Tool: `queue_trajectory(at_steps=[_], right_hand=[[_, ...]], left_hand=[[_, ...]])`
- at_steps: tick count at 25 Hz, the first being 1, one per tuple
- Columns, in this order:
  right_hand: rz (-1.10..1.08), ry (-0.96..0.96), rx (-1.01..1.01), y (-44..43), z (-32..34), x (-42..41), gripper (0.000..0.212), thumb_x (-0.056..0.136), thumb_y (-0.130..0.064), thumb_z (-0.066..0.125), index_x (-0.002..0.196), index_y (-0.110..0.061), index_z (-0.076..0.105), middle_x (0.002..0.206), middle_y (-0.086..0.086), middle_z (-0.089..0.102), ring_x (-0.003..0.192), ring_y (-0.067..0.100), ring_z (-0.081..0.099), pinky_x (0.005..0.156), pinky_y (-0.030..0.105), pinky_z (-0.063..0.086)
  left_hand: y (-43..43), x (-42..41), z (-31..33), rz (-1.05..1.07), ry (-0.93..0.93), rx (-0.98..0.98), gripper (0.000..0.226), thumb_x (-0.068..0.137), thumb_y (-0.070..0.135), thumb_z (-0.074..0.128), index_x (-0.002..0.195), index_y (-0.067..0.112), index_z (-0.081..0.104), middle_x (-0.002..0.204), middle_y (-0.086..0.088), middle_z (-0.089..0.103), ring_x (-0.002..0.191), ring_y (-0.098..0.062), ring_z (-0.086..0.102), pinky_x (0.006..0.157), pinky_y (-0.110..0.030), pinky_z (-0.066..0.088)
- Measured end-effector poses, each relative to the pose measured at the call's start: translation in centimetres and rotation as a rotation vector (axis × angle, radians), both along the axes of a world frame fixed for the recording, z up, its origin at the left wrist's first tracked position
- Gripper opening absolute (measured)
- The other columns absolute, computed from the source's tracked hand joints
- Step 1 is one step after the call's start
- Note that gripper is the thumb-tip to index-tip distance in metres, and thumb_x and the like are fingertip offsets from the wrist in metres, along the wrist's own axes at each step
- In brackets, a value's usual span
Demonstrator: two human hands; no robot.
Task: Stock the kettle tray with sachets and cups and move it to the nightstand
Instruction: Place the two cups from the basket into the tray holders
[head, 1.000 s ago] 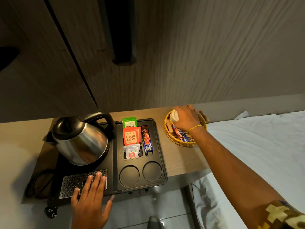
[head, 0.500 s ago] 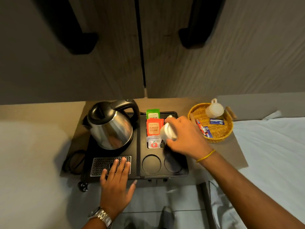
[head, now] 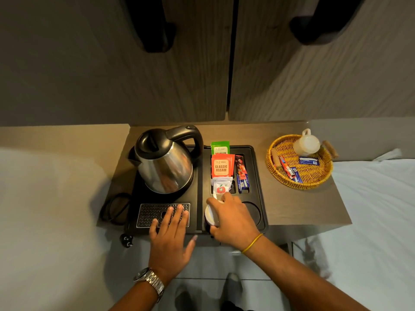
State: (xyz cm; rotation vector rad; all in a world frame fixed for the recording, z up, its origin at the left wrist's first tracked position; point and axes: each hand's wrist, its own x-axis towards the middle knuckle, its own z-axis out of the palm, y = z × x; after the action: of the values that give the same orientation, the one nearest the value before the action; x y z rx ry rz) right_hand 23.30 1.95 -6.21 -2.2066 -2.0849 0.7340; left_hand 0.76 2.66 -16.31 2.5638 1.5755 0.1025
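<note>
A black kettle tray sits on a wooden nightstand top. A steel kettle stands on the tray's left half. Green, red and white sachets and stick packets fill the compartments. My right hand is shut on a white cup, held over the left round cup recess. The right recess is bare. My left hand lies flat, fingers spread, on the metal drip grille. A second white cup lies in a wicker basket.
The basket at the right also holds several sachets. A black cord and plug lie left of the tray. White bedding flanks the nightstand on both sides. Wooden wardrobe doors rise behind.
My right hand took a white cup out of the basket, carried it left over the sachets and brought it down to the tray's left cup recess. My left hand stayed on the grille.
</note>
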Motion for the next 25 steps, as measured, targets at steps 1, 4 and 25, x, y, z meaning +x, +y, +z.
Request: queue_trajectory(at_steps=[1, 4, 25], right_hand=[[0.001, 0.000, 0.002, 0.0, -0.1, -0.1, 0.072, 0.079, -0.041, 0.076, 0.144, -0.032, 0.047, 0.140, 0.015, 0.049, 0.123, 0.040, 0.055, 0.103, 0.048, 0.054], [-0.002, 0.033, 0.005, -0.1, -0.3, -0.2, 0.073, 0.081, -0.038, 0.078, 0.146, -0.033, 0.045, 0.143, 0.015, 0.047, 0.125, 0.039, 0.053, 0.105, 0.047, 0.054], [-0.585, -0.216, 0.127, 7.7, 4.6, 22.2, 0.061, 0.083, -0.047, 0.067, 0.141, -0.028, 0.060, 0.144, 0.015, 0.059, 0.134, 0.043, 0.052, 0.112, 0.053, 0.044]], left_hand=[[0.0, 0.0, 0.1, 0.000, -0.002, -0.002, 0.084, 0.088, 0.063, 0.051, 0.160, 0.027, 0.028, 0.170, 0.002, 0.026, 0.157, -0.022, 0.022, 0.119, -0.060, 0.024], [0.0, 0.0, 0.0, -0.007, -0.001, 0.001, 0.084, 0.088, 0.064, 0.050, 0.160, 0.027, 0.027, 0.170, 0.001, 0.026, 0.157, -0.022, 0.022, 0.119, -0.060, 0.023], [0.5, 0.8, 0.4, -0.009, -0.022, 0.216, 0.083, 0.090, 0.074, 0.025, 0.141, 0.017, 0.056, 0.149, -0.008, 0.056, 0.139, -0.025, 0.043, 0.105, -0.062, 0.036]])
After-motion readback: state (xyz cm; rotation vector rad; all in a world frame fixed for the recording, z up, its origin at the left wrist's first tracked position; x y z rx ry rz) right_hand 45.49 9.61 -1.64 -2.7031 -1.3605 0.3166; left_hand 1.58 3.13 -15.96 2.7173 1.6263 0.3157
